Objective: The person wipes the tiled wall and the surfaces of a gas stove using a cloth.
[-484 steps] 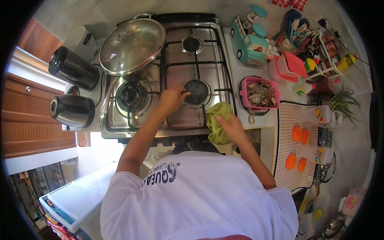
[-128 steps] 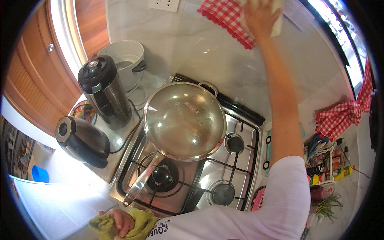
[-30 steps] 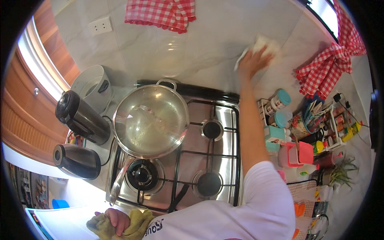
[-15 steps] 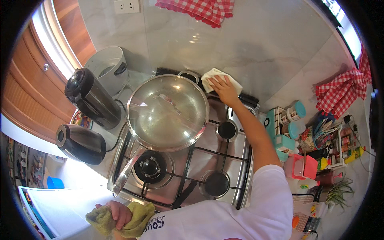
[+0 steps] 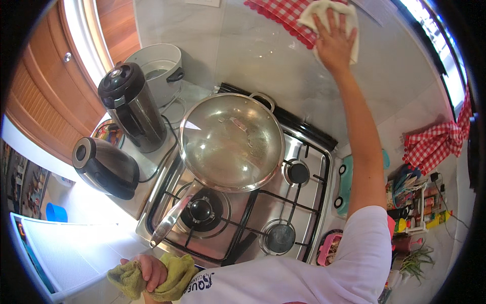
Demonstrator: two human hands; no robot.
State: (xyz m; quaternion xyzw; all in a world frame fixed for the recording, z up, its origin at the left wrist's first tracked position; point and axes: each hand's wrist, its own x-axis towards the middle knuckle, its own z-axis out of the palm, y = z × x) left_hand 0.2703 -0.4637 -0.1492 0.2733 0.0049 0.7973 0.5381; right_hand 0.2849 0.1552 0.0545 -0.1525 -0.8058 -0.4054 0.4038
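Observation:
My right hand [image 5: 333,41] presses a pale cloth [image 5: 314,10] flat against the grey tiled wall [image 5: 253,45] high above the stove, arm stretched up. A red checked towel [image 5: 283,12] hangs on the wall just left of that cloth. My left hand [image 5: 151,269] is down at the front edge of the counter, clutching a yellow-green rag [image 5: 174,278]. Between the hands sits the steel gas stove [image 5: 243,213] with a large pan under a glass lid [image 5: 232,141] on its back left burner.
A black blender jug [image 5: 130,105], a black kettle [image 5: 104,167] and a white cooker pot [image 5: 159,66] stand left of the stove. A wooden cabinet [image 5: 45,96] is at far left. Right of the stove are a second checked towel [image 5: 435,144], a cluttered rack [image 5: 420,202] and a pink container [image 5: 328,248].
My right hand has moved with the pale cloth from just behind the pan up to the top of the wall. My left hand stays low with the green rag.

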